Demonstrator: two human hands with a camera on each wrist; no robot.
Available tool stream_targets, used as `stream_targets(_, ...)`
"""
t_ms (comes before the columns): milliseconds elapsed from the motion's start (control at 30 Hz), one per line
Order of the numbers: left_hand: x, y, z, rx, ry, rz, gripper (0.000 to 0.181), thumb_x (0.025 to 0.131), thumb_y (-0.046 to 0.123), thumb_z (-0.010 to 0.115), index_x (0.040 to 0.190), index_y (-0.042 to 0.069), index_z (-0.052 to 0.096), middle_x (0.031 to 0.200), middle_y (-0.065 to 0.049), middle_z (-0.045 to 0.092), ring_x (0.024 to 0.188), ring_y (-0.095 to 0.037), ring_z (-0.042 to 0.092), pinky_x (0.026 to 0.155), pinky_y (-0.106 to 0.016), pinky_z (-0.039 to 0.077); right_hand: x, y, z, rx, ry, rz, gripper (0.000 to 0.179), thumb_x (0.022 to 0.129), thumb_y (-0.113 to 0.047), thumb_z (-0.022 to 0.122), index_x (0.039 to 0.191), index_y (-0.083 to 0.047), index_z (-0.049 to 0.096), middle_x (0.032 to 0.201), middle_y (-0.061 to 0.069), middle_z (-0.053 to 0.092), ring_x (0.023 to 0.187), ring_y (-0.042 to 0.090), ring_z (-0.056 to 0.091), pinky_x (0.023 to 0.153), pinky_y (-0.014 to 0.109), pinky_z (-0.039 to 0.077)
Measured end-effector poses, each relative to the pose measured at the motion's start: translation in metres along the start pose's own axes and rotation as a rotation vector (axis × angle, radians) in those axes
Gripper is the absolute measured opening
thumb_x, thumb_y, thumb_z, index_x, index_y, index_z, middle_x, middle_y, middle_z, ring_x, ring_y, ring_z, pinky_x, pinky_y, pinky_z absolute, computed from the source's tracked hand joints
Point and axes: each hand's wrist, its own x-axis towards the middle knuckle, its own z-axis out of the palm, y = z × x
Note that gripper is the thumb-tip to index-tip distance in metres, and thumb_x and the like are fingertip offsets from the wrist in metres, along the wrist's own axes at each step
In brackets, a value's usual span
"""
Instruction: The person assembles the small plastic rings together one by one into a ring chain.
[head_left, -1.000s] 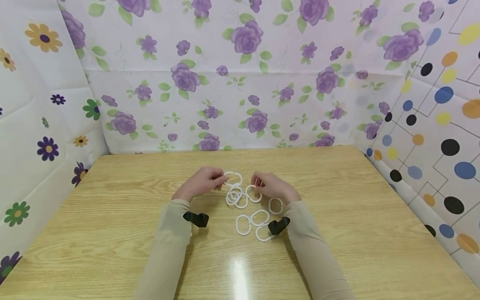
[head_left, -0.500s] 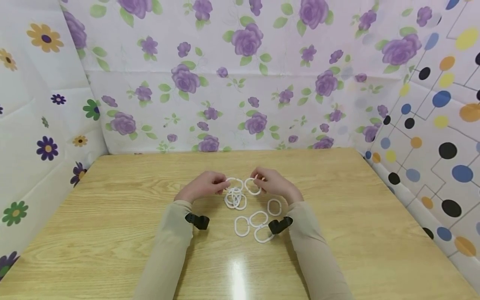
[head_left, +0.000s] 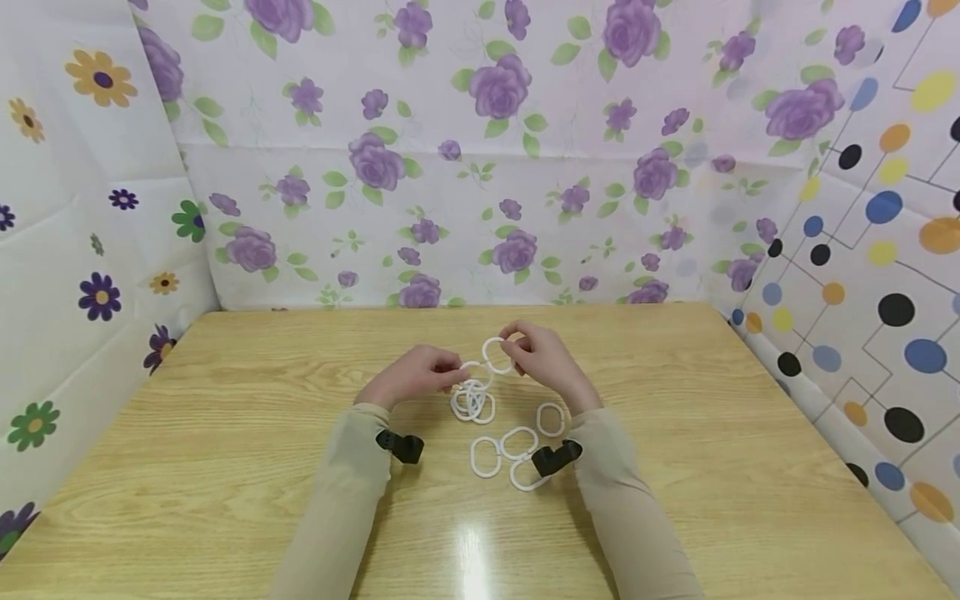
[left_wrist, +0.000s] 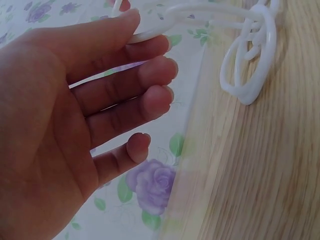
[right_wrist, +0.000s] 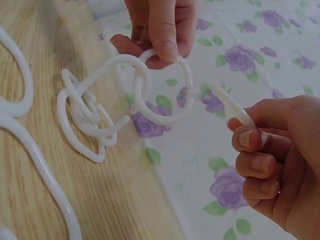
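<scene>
Between thumb and index finger my left hand (head_left: 415, 374) pinches a white oval chain link (right_wrist: 162, 120), raised off the table. It hooks through another link (right_wrist: 112, 59) of a small bunched chain (left_wrist: 270, 47), whose lower links reach the tabletop. My right hand (head_left: 549, 360) pinches a second white link (right_wrist: 231, 104) by its far side, a little higher. In the head view the two held links look close together or touching; the right wrist view shows a gap between them. The left wrist view shows the left hand's other fingers loosely bent.
Nearer me on the wooden table (head_left: 225, 467) lie several white links: a single one (head_left: 540, 419) by the right wrist, and a cluster (head_left: 474, 458) partly covered by the right wrist's black camera (head_left: 557, 457). Patterned sheets (head_left: 450, 225) stand around the table's back and sides.
My right hand has lifted its link up from beside the pile. The left hand has shifted slightly right, raising its link with the chain attached.
</scene>
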Motion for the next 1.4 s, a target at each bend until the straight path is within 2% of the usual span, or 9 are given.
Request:
stream_targets(267, 0.0, 0.002, 0.001, -0.013, -0.003, -0.004, 0.03, 0.099, 0.029, 0.056, 0.088, 0.003, 0.067, 0.074, -0.01, 0.061, 0.061, -0.015, 0.047, 0.062, -0.03, 0.04, 0.0, -0.004, 0.005, -0.022, 0.032, 0.001, 0.016, 0.098, -0.02, 0.057, 0.11, -0.011, 0.061, 0.054, 0.0, 0.053, 0.048, 0.013, 0.046, 0.048, 0.024, 0.034)
stream_targets(533, 0.0, 0.003, 0.001, 0.0, -0.001, -0.014, 0.029, 0.098, 0.03, 0.058, 0.089, 0.005, 0.069, 0.08, -0.018, 0.064, 0.062, -0.015, 0.046, 0.063, -0.029, 0.039, 0.002, -0.008, 0.011, -0.02, 0.055, -0.046, 0.015, 0.097, -0.018, 0.058, 0.109, -0.009, 0.061, 0.058, 0.016, 0.057, 0.047, 0.011, 0.046, 0.048, 0.023, 0.035)
stream_targets(767, 0.0, 0.004, 0.0, -0.004, -0.005, -0.018, 0.031, 0.098, 0.033, 0.057, 0.089, 0.005, 0.068, 0.08, -0.019, 0.062, 0.061, -0.015, 0.044, 0.062, -0.029, 0.038, 0.001, -0.008, 0.011, -0.054, 0.075, -0.044, 0.014, 0.097, -0.018, 0.059, 0.108, -0.009, 0.061, 0.053, 0.004, 0.053, 0.046, 0.011, 0.046, 0.048, 0.023, 0.034)
stream_targets(967, 0.0, 0.004, 0.0, -0.003, -0.001, -0.013, 0.028, 0.098, 0.03, 0.058, 0.088, 0.005, 0.069, 0.077, -0.014, 0.061, 0.062, -0.014, 0.044, 0.062, -0.029, 0.039, 0.002, -0.008, 0.012, -0.054, 0.059, -0.056, 0.014, 0.097, -0.016, 0.058, 0.108, -0.008, 0.06, 0.055, 0.009, 0.055, 0.047, 0.01, 0.046, 0.048, 0.023, 0.036)
stream_targets(1067, 0.0, 0.004, 0.0, -0.003, -0.001, -0.005, 0.027, 0.098, 0.028, 0.058, 0.088, 0.005, 0.068, 0.076, -0.013, 0.061, 0.062, -0.015, 0.045, 0.062, -0.029, 0.039, 0.001, -0.008, 0.012, -0.051, 0.055, -0.053, 0.014, 0.098, -0.016, 0.057, 0.109, -0.008, 0.059, 0.054, 0.007, 0.054, 0.046, 0.011, 0.046, 0.048, 0.023, 0.035)
stream_targets(1200, -0.001, 0.005, -0.001, -0.004, -0.006, -0.004, 0.028, 0.098, 0.03, 0.058, 0.088, 0.006, 0.068, 0.079, -0.015, 0.062, 0.063, -0.015, 0.046, 0.062, -0.029, 0.039, 0.001, -0.008, 0.011, -0.052, 0.051, -0.05, 0.014, 0.097, -0.016, 0.058, 0.109, -0.008, 0.059, 0.053, 0.003, 0.052, 0.046, 0.011, 0.046, 0.047, 0.023, 0.034)
stream_targets(1400, -0.002, 0.005, -0.003, 0.006, -0.001, 0.002, 0.028, 0.098, 0.03, 0.058, 0.089, 0.006, 0.069, 0.078, -0.015, 0.063, 0.062, -0.015, 0.046, 0.062, -0.029, 0.04, 0.002, -0.007, 0.012, -0.059, 0.037, -0.051, 0.015, 0.098, -0.016, 0.057, 0.11, -0.009, 0.059, 0.055, 0.008, 0.054, 0.048, 0.012, 0.047, 0.049, 0.023, 0.037)
